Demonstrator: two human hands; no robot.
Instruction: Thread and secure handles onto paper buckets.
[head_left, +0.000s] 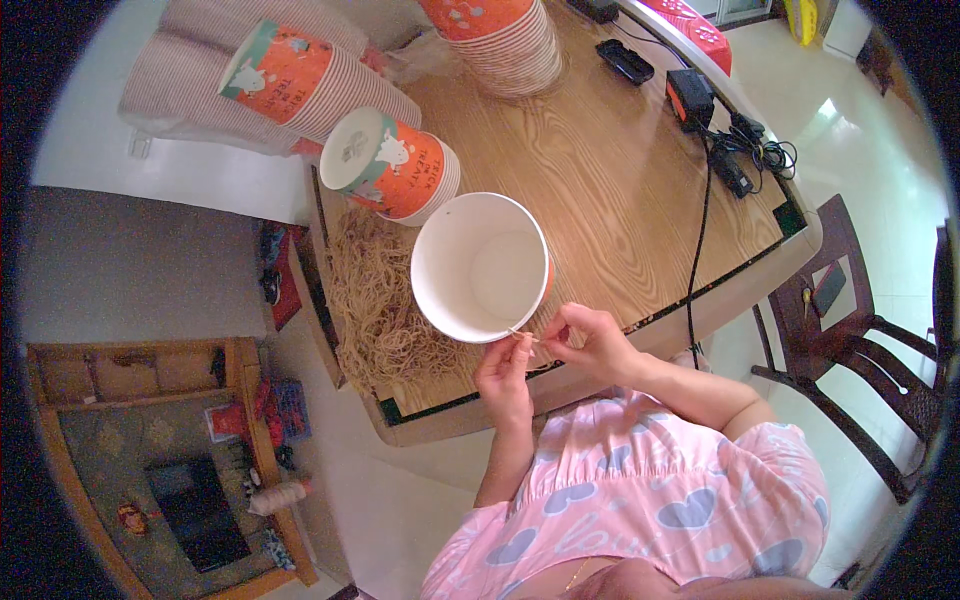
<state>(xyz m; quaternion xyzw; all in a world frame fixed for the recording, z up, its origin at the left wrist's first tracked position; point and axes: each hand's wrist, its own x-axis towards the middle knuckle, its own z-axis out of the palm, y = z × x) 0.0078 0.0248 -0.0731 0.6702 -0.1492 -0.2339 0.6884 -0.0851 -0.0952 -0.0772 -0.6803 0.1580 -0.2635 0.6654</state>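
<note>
A round paper bucket (480, 258), white inside with a bit of orange outside, lies with its mouth facing me near the table's front edge. At its lower rim, my left hand (505, 378) pinches the end of a thin piece of tan string (520, 333). To its right, my right hand (595, 342) has its fingers pinched together on the same string. The string's tip reaches the bucket's rim; whether it passes through a hole is too small to tell. A tangled heap of tan string (385, 300) lies left of the bucket.
Several nested orange buckets (405, 175) lie behind the string, with longer stacks (320, 85) beyond them and another stack (500, 45) at the back. A black adapter (690, 98) and cables (705, 220) lie along the table's right side. A dark wooden chair (830, 290) stands to the right.
</note>
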